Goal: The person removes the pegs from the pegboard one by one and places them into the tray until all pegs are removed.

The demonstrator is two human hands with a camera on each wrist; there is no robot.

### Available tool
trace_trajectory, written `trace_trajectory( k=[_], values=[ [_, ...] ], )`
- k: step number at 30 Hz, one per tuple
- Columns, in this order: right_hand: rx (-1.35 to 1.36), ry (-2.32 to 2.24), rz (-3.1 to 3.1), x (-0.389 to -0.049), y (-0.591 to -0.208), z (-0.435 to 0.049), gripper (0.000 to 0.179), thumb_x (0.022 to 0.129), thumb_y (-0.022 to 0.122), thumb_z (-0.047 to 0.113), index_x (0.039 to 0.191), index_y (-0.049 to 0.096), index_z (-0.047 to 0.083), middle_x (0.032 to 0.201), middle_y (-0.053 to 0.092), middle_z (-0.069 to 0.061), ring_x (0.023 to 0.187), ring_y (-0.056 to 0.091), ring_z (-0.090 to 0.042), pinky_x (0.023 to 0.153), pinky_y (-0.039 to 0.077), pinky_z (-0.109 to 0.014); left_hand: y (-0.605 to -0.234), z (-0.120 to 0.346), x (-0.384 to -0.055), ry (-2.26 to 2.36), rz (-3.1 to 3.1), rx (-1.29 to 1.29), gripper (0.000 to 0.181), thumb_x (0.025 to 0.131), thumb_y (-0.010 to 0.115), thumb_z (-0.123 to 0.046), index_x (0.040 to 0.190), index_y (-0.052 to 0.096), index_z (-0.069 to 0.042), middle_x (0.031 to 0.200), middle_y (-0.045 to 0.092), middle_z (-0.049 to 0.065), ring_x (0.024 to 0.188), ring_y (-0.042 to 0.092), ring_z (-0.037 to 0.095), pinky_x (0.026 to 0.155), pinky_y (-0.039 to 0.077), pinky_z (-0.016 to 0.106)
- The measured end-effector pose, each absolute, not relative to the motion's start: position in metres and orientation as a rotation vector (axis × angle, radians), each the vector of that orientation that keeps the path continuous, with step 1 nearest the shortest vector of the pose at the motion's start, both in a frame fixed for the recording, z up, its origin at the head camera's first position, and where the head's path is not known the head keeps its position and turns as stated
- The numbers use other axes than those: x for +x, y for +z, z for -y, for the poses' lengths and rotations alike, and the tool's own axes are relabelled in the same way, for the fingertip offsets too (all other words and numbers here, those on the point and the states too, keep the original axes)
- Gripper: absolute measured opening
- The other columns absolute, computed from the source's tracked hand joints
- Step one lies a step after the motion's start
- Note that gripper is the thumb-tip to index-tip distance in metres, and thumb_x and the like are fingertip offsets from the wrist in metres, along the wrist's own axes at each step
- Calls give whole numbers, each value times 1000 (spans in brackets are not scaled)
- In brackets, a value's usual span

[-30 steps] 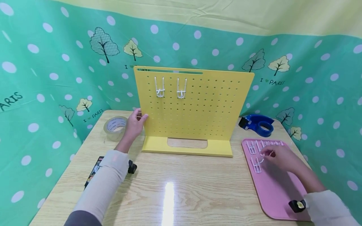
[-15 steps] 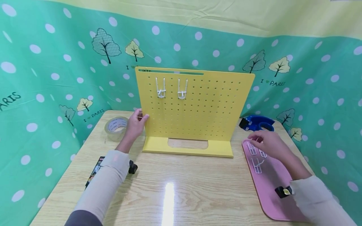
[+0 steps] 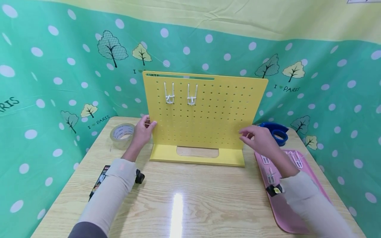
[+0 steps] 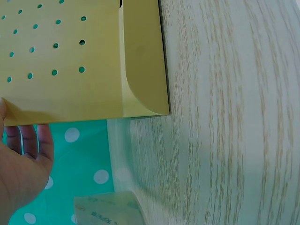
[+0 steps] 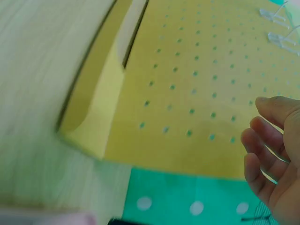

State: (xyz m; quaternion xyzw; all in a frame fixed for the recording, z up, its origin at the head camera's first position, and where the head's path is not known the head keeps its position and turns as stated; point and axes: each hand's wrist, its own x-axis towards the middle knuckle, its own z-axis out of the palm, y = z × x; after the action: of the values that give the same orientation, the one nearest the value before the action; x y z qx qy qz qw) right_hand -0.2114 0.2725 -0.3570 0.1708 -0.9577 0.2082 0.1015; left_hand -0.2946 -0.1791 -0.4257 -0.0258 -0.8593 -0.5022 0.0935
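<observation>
A yellow pegboard (image 3: 205, 115) stands upright on its base on the table. Two white wire hooks (image 3: 191, 96) hang in its upper left part. My left hand (image 3: 142, 131) grips the board's left edge, thumb in front and fingers behind, as the left wrist view also shows. My right hand (image 3: 258, 138) is in front of the board's lower right edge. In the right wrist view its fingers (image 5: 253, 140) are loosely bent, and nothing shows between them. More white hooks (image 3: 294, 159) lie on a pink tray (image 3: 290, 211) at the right, partly hidden by my right forearm.
A roll of clear tape (image 3: 122, 135) is left of the board. Behind my right hand sits a blue tape dispenser (image 3: 278, 134). Something dark and flat (image 3: 99, 181) lies partly under my left forearm. A green dotted curtain (image 3: 226, 56) closes off the back and sides.
My right hand has moved left from above the hooks on the tray to the right edge of the pegboard. My left hand has kept its hold on the board.
</observation>
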Motion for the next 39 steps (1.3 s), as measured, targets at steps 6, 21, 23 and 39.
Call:
trace_trajectory(
  k=[6, 21, 23, 39],
  values=[
    [543, 645, 2671, -227, -346, -239, 18, 95, 73, 16, 109, 75, 6, 90, 75, -8, 80, 71, -23, 64, 57, -34, -426, 179, -294, -1480, 2548, -85, 36, 106, 55, -31, 133, 54, -8, 112, 61, 17, 96, 57, 28, 77, 50, 32],
    [588, 752, 2340, -257, -323, -166, 15, 94, 73, 15, 106, 75, 6, 90, 74, -10, 76, 70, -23, 63, 57, -34, -425, 179, -293, -1482, 2537, -90, 35, 106, 56, -30, 133, 54, -7, 111, 61, 18, 95, 58, 27, 76, 50, 31],
    [603, 761, 2310, -260, -322, -158, 15, 93, 73, 14, 105, 76, 5, 90, 74, -11, 75, 70, -23, 64, 57, -34, -425, 179, -293, -1481, 2538, -86, 35, 106, 56, -30, 133, 54, -7, 111, 61, 18, 95, 58, 27, 77, 50, 31],
    [538, 712, 2196, -282, -315, -104, 14, 92, 74, 16, 104, 76, 9, 94, 73, -9, 77, 70, -21, 66, 58, -29, -426, 179, -294, -1487, 2535, -91, 36, 105, 56, -32, 132, 55, -8, 111, 62, 18, 97, 58, 28, 79, 51, 33]
  ],
)
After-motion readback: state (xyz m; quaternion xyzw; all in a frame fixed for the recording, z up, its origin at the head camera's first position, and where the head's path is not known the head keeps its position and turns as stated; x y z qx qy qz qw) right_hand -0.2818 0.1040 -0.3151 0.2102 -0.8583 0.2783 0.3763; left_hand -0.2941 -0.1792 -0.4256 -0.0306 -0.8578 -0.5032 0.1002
